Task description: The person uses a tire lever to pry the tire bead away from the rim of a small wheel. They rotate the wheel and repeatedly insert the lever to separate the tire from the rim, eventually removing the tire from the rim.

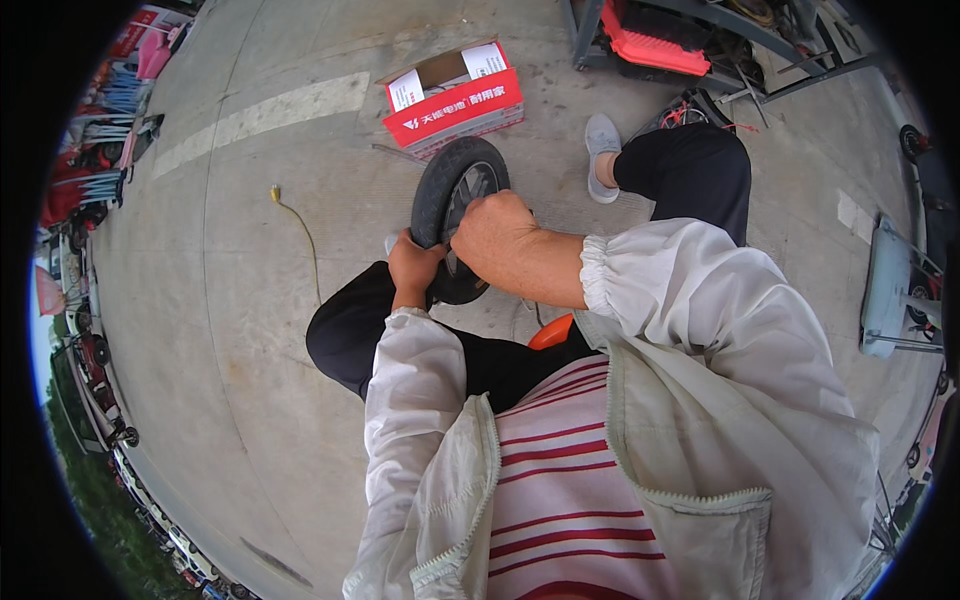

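A small wheel with a black tyre and dark spokes stands tilted between my bent legs. My left hand grips its near left side, thumb pressed against the tyre. Over the right face of the wheel, near its rim and spokes, my right hand is closed in a fist. Whatever the right fingers hold is hidden beneath the hand. Part of the wheel's hub and lower spokes is covered by both hands.
An open red and white cardboard box stands just beyond the wheel. A cord with a yellowish plug lies to the left. Something orange shows by my lap. At the far right, a metal rack holds a red tray.
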`<state>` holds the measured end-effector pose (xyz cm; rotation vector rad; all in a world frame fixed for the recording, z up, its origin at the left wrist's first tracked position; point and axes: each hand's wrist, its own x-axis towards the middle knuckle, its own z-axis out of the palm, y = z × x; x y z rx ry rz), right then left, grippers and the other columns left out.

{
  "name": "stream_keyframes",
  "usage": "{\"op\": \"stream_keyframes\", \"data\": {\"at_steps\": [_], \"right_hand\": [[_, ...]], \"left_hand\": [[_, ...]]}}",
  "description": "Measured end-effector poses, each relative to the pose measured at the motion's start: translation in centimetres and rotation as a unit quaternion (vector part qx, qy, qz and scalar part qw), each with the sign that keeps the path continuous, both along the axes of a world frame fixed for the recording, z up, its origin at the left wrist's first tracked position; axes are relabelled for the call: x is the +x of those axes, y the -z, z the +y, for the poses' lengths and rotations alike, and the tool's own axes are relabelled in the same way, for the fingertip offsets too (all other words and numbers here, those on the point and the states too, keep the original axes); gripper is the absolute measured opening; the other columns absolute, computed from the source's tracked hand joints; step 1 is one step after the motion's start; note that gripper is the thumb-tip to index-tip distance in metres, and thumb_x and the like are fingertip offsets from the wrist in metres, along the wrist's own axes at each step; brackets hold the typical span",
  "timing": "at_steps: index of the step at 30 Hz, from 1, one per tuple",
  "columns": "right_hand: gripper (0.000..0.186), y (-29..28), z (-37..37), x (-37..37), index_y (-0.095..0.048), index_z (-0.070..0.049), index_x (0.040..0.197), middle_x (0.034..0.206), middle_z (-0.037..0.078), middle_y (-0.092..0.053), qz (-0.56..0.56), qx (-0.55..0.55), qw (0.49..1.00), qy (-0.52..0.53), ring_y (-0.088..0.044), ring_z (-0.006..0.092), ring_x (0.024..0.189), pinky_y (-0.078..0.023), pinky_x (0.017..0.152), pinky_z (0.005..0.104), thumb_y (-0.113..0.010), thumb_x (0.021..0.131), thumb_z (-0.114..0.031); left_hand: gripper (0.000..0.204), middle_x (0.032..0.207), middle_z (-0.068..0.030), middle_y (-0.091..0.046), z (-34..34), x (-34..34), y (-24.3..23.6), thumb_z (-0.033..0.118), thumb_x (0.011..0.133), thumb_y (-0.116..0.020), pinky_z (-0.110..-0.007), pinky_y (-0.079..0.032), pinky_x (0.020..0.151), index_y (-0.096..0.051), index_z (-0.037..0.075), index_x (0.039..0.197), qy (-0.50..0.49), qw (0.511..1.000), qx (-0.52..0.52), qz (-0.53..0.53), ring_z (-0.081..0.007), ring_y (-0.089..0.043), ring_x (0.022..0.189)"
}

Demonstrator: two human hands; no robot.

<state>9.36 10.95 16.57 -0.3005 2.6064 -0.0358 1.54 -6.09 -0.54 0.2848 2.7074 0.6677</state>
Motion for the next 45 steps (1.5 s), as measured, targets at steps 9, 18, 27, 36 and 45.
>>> {"op": "stream_keyframes", "data": {"at_steps": [9,18,27,36,45], "right_hand": [[0.023,1.2,1.6,0.6,-0.071,-0.009,0.098,0.091,0.008,-0.07,-0.004,-0.026,1.0,-0.008,-0.068,0.0237,0.085,-0.055,0.063,0.035,-0.065,0.076,-0.014],[0.023,11.4,6.7,6.3,-0.06,-0.008,0.104,0.082,0.01,-0.064,0.15,-0.144,0.973,0.095,-0.066,0.0288,0.07,-0.052,0.057,0.042,-0.061,0.084,-0.018],[0.011,21.3,6.7,7.8,-0.061,-0.009,0.09,0.079,0.01,-0.067,0.145,-0.169,0.958,0.18,-0.066,0.0304,0.072,-0.048,0.066,0.0452,-0.058,0.083,-0.017],[0.014,25.6,6.6,6.5,-0.063,-0.009,0.091,0.081,0.011,-0.068,0.057,-0.149,0.962,0.22,-0.067,0.0309,0.079,-0.046,0.069,0.0448,-0.062,0.081,-0.019],[0.015,27.2,7.6,4.2,-0.069,-0.016,0.087,0.086,0.006,-0.07,0.031,-0.105,0.97,0.219,-0.067,0.0269,0.086,-0.048,0.074,0.0404,-0.056,0.082,-0.011]], "left_hand": [[0.051,0.09,-0.0215,-0.068,0.0,0.2,0.6,0.028,0.06,-0.08,-0.043,-0.051,0.077,-0.062,0.0,0.099,0.002,1.0,-0.001,-0.011,-0.038,-0.066,0.088],[0.052,0.093,-0.0202,-0.068,-0.7,-0.1,0.4,0.026,0.061,-0.08,-0.039,-0.05,0.08,-0.063,-0.001,0.102,-0.019,0.998,0.043,-0.045,-0.0338,-0.067,0.09],[0.056,0.102,-0.0164,-0.066,-1.0,-0.1,2.4,0.028,0.074,-0.08,-0.034,-0.05,0.08,-0.055,-0.004,0.114,-0.031,0.987,0.136,-0.078,-0.024,-0.064,0.09],[0.066,0.131,-0.0232,-0.05,1.0,0.0,1.3,0.044,0.095,-0.052,-0.035,-0.037,0.101,-0.038,-0.006,0.135,-0.137,0.93,0.272,-0.208,-0.0298,-0.049,0.121],[0.07,0.146,-0.0148,-0.036,2.1,0.0,0.3,0.052,0.1,-0.033,-0.031,-0.024,0.111,-0.027,-0.001,0.145,-0.169,0.897,0.307,-0.27,-0.0229,-0.035,0.133]]}}
